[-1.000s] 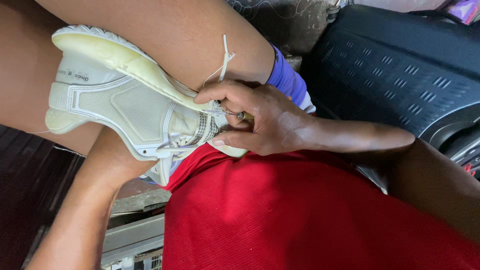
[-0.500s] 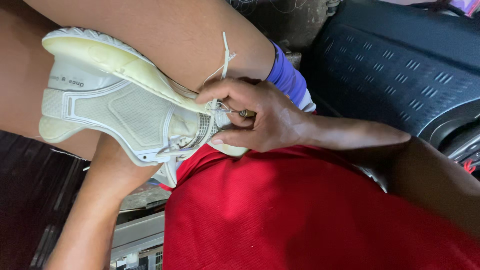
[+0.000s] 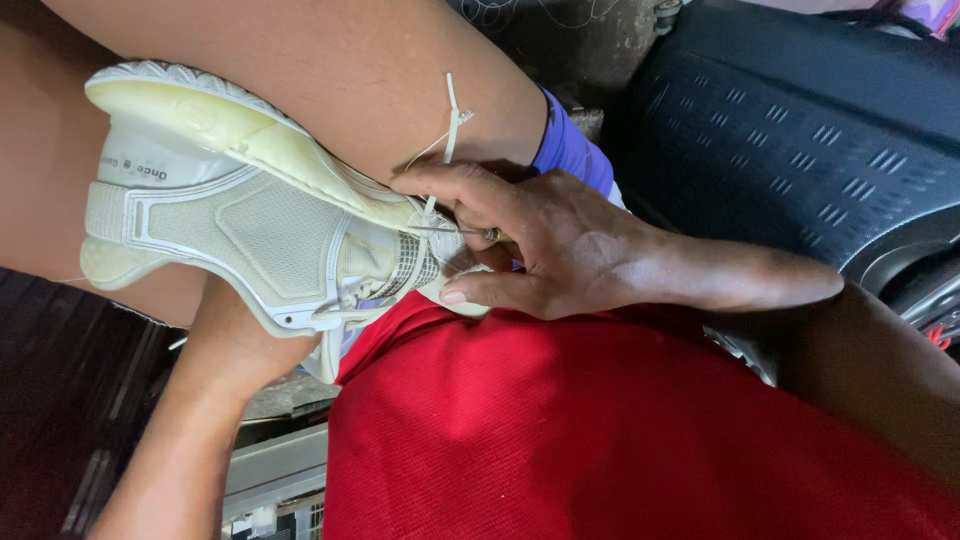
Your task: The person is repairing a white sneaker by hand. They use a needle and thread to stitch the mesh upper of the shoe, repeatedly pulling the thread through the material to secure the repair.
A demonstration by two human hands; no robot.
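A thin metal needle (image 3: 455,232) was pinched between the fingertips of the right hand (image 3: 560,245), trailing pale waxed thread (image 3: 452,125). The left hand (image 3: 240,335) was cupped beneath a white sneaker (image 3: 270,235), gripping it. The shoe, of mesh panels with a yellowed rubber sole, was wedged against the bare thigh (image 3: 330,70) above red knit fabric (image 3: 600,440).

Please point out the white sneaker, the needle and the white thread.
white sneaker (image 3: 250,235), head view, on its mesh side panel.
needle (image 3: 450,231), head view, on the thin metal shaft by the sole edge.
white thread (image 3: 452,120), head view, on the strand over the leg.
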